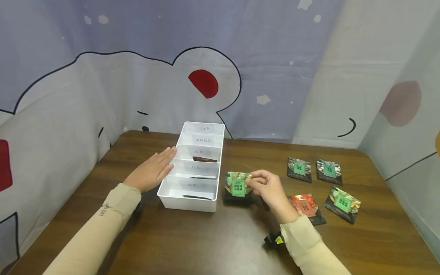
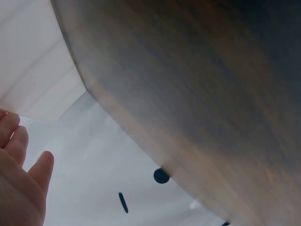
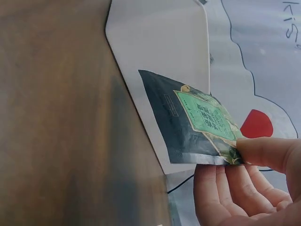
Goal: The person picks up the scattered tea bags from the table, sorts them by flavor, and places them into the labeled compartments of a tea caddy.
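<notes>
A dark sachet with a green label (image 1: 238,188) is at the clock's centre, pinched at its 3 o'clock edge between thumb and fingers of the right hand (image 1: 269,191). It stands close beside the white box (image 1: 190,205), which lies at 9 to 11 o'clock. Of the box's five compartments, the nearest holds a thin dark packet (image 1: 197,197), the second another dark packet (image 1: 203,178), the middle one a dark-red packet (image 1: 205,159). At 9 o'clock the left hand (image 1: 151,170) lies against the box's far side, fingers straight, gripping nothing. Towards 2 and 3 o'clock lie two teal-labelled sachets (image 1: 299,169); between 3 and 4, a red sachet (image 1: 306,208) and, farther out, another green-labelled one (image 1: 342,204). All rest on the brown worktop (image 1: 192,244). At 12 o'clock hangs a patterned curtain (image 1: 268,76).
</notes>
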`<action>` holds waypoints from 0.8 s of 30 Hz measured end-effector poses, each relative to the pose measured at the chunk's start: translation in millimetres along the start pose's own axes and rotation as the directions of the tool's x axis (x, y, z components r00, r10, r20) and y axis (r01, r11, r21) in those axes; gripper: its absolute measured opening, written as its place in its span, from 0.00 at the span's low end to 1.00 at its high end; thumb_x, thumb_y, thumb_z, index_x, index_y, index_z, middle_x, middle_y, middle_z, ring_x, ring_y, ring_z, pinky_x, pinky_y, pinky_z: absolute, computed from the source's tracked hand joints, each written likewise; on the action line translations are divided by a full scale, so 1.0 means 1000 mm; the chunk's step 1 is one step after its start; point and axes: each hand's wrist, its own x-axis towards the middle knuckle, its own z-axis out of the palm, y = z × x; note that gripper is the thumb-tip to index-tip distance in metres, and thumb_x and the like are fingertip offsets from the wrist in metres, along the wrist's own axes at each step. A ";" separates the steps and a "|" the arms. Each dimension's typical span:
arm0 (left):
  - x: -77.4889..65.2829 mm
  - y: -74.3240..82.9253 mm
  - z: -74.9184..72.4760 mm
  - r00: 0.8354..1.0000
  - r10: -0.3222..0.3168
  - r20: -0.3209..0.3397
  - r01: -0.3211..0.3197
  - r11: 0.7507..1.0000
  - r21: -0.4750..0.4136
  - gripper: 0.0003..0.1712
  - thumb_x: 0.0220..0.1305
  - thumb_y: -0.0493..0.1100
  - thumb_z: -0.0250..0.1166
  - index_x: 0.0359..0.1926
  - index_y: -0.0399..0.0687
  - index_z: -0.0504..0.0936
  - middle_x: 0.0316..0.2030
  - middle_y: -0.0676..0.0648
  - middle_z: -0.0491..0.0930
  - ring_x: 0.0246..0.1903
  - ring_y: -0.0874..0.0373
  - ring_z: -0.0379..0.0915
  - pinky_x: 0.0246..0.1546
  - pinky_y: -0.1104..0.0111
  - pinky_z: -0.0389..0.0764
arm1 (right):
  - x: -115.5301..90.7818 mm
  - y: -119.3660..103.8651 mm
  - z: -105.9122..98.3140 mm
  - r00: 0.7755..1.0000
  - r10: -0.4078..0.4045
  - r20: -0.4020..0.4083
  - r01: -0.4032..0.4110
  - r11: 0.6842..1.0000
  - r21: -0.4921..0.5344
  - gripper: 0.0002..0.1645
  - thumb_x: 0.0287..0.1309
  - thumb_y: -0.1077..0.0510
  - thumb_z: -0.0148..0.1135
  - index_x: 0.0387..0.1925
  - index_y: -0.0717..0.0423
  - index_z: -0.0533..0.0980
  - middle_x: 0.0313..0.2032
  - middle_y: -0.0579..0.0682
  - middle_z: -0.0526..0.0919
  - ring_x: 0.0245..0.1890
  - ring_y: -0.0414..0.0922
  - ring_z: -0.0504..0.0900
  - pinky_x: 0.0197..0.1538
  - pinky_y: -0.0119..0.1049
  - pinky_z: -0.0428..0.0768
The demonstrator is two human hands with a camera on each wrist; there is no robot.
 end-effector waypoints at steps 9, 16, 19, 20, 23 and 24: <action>0.003 -0.001 0.005 1.000 0.009 -0.007 -0.009 1.000 -0.006 0.35 0.82 0.53 0.41 0.80 0.43 0.49 0.79 0.44 0.49 0.78 0.48 0.44 0.77 0.47 0.49 | 0.016 -0.008 -0.003 0.999 -0.014 -0.031 0.015 0.999 0.034 0.11 0.62 0.63 0.69 0.42 0.67 0.78 0.37 0.55 0.90 0.29 0.40 0.86 0.38 0.35 0.87; 0.001 0.000 0.005 1.000 0.006 -0.011 -0.006 1.000 -0.019 0.35 0.83 0.54 0.40 0.80 0.43 0.49 0.79 0.44 0.50 0.78 0.47 0.44 0.76 0.47 0.50 | 0.028 -0.011 -0.003 0.996 -0.037 -0.076 0.038 0.999 0.013 0.12 0.62 0.63 0.68 0.44 0.66 0.78 0.38 0.55 0.90 0.30 0.40 0.86 0.40 0.37 0.87; 0.000 0.000 0.005 1.000 0.016 -0.023 -0.016 1.000 -0.011 0.35 0.82 0.54 0.40 0.80 0.42 0.51 0.79 0.43 0.51 0.78 0.46 0.46 0.76 0.46 0.51 | 0.033 -0.013 -0.002 0.991 -0.065 -0.115 0.066 0.998 0.001 0.12 0.63 0.64 0.67 0.46 0.66 0.78 0.38 0.57 0.89 0.33 0.39 0.86 0.39 0.33 0.86; 0.000 0.000 0.004 1.000 0.018 -0.025 -0.018 1.000 -0.008 0.35 0.82 0.54 0.41 0.80 0.42 0.51 0.79 0.43 0.52 0.78 0.46 0.46 0.76 0.46 0.51 | 0.036 -0.014 -0.001 0.989 -0.075 -0.129 0.075 0.997 -0.006 0.13 0.63 0.64 0.67 0.46 0.66 0.78 0.39 0.57 0.89 0.33 0.39 0.85 0.39 0.32 0.86; -0.001 0.000 0.002 0.999 0.023 -0.031 -0.023 1.000 0.004 0.35 0.82 0.54 0.41 0.80 0.41 0.52 0.78 0.42 0.52 0.77 0.45 0.47 0.76 0.45 0.52 | 0.042 -0.017 0.000 0.978 -0.120 -0.170 0.117 0.993 -0.026 0.13 0.63 0.63 0.66 0.48 0.64 0.79 0.39 0.58 0.89 0.34 0.39 0.85 0.39 0.32 0.86; -0.001 0.000 0.001 0.999 0.022 -0.031 -0.022 1.000 0.005 0.35 0.82 0.54 0.41 0.80 0.41 0.52 0.78 0.42 0.52 0.78 0.46 0.47 0.76 0.46 0.51 | 0.044 -0.019 0.000 0.974 -0.136 -0.182 0.132 0.991 -0.033 0.12 0.63 0.63 0.67 0.47 0.62 0.79 0.39 0.58 0.89 0.32 0.39 0.85 0.37 0.32 0.86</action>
